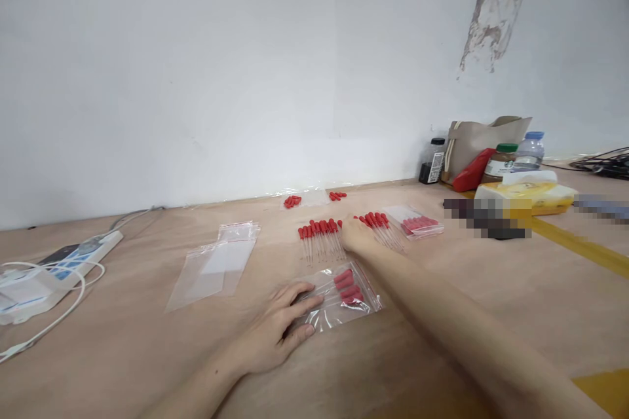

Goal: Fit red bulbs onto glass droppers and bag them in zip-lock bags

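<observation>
My left hand lies with fingers spread on the left side of a clear zip bag. Inside this bag are several droppers with red bulbs, their thin clear stems pointing left. Beyond it, my right hand reaches into a row of loose red-bulb droppers. Its fingertips are turned away, so whether they grip one is hidden. Part of the row, droppers, spreads to the left of that hand; more droppers fan out on its right.
Flat clear zip bags lie at left. A filled bag rests at right. Loose red bulbs lie near the wall. A power strip with white cables sits far left. Tissues, a dark bottle and jars stand at right.
</observation>
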A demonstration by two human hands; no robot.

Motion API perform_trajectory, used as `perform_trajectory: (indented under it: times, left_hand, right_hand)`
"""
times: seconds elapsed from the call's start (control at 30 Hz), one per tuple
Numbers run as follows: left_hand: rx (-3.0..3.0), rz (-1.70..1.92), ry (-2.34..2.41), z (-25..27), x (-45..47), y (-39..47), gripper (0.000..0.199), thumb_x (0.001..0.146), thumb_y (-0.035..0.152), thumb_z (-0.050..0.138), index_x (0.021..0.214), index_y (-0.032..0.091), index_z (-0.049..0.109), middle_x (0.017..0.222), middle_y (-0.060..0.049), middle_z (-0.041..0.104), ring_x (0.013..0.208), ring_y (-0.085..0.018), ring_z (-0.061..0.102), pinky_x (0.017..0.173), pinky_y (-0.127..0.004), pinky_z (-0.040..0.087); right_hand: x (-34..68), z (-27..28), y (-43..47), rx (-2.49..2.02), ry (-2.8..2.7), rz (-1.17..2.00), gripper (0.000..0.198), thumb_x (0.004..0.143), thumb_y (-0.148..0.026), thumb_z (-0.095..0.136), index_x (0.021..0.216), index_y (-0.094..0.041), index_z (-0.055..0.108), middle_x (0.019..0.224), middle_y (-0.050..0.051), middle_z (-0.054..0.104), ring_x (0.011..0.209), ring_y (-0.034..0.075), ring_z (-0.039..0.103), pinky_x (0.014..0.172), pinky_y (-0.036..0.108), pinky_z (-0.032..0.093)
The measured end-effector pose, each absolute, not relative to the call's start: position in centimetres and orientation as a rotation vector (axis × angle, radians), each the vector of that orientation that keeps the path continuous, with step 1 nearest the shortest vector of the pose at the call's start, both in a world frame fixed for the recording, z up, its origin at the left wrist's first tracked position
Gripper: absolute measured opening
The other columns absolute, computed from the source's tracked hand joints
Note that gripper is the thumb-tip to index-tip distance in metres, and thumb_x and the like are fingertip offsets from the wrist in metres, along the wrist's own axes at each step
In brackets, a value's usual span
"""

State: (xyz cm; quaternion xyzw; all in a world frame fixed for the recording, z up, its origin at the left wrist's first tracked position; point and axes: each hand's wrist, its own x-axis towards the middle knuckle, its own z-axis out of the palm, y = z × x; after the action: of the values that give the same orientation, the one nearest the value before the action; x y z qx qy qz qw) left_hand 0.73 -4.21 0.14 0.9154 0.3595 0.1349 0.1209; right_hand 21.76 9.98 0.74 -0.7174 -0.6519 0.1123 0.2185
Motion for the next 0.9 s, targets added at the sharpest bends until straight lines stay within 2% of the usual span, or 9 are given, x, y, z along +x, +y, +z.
perform_trajectory:
  times: [0.13,0.27,0.33,0.4,0.53,0.67,0.9]
  left_hand:
    - [2.689,0.387,1.045,0.3,0.7,-4.3,0.041,0.088,0.031,0.041,0.129,0.030,0.037,0.132,-0.005,0.037,0.121,-0.023,0.034,0.099,-0.040,0.031]
    - [2.680,0.368,1.046,0.5,0.8,-4.2,0.041,0.088,0.032,0.040,0.130,0.030,0.036,0.132,-0.004,0.037,0.121,-0.023,0.034,0.099,-0.040,0.032]
    - [2.676,0.359,1.050,0.5,0.8,-4.2,0.041,0.088,0.032,0.040,0.130,0.031,0.036,0.133,-0.004,0.036,0.121,-0.023,0.033,0.100,-0.041,0.031]
    - [2.666,0.369,1.051,0.5,0.8,-4.1,0.040,0.088,0.033,0.040,0.129,0.032,0.037,0.133,-0.003,0.036,0.121,-0.023,0.033,0.100,-0.041,0.030]
    - [2.630,0.396,1.055,0.3,0.7,-4.0,0.038,0.088,0.033,0.040,0.126,0.032,0.041,0.133,-0.003,0.036,0.121,-0.023,0.034,0.100,-0.040,0.032]
    - [2.617,0.395,1.051,0.3,0.7,-4.0,0.037,0.088,0.033,0.041,0.126,0.033,0.041,0.133,-0.002,0.036,0.121,-0.022,0.035,0.100,-0.040,0.032]
    - [2.640,0.359,1.083,0.3,0.7,-4.1,0.038,0.089,0.034,0.040,0.127,0.032,0.040,0.134,-0.002,0.035,0.121,-0.022,0.034,0.099,-0.040,0.032]
  right_hand:
    - [22.7,2.2,8.9,-1.930,-1.807,0.339,0.029,0.077,-0.016,0.045,0.105,-0.006,0.044,0.096,0.020,0.057,0.090,0.025,0.057,0.070,0.031,0.042]
    - [26.6,2.9,6.1,-1.765,-1.838,0.431,0.041,0.078,-0.021,0.044,0.117,-0.013,0.034,0.072,0.004,0.060,0.066,0.015,0.059,0.056,0.023,0.042]
    - [28.6,2.2,4.3,-1.545,-1.645,0.710,0.056,0.076,-0.023,0.045,0.125,-0.014,0.021,0.057,-0.004,0.052,0.045,0.012,0.052,0.044,0.022,0.040]
    - [30.0,1.1,2.8,-1.375,-1.361,0.916,0.065,0.070,-0.021,0.048,0.125,-0.016,0.014,0.050,-0.009,0.045,0.039,0.012,0.049,0.038,0.022,0.040]
    - [30.3,-1.0,1.2,-1.183,-0.982,1.023,0.062,0.061,-0.020,0.057,0.111,-0.022,0.021,0.053,-0.011,0.047,0.041,0.011,0.053,0.041,0.023,0.047]
    - [29.2,-1.9,1.0,-1.088,-0.917,1.075,0.051,0.060,-0.023,0.061,0.095,-0.024,0.024,0.058,-0.010,0.053,0.046,0.011,0.057,0.046,0.024,0.051]
    - [28.2,-2.1,0.3,-1.017,-0.949,1.136,0.050,0.060,-0.028,0.066,0.089,-0.024,0.024,0.060,-0.010,0.054,0.051,0.010,0.059,0.053,0.025,0.053]
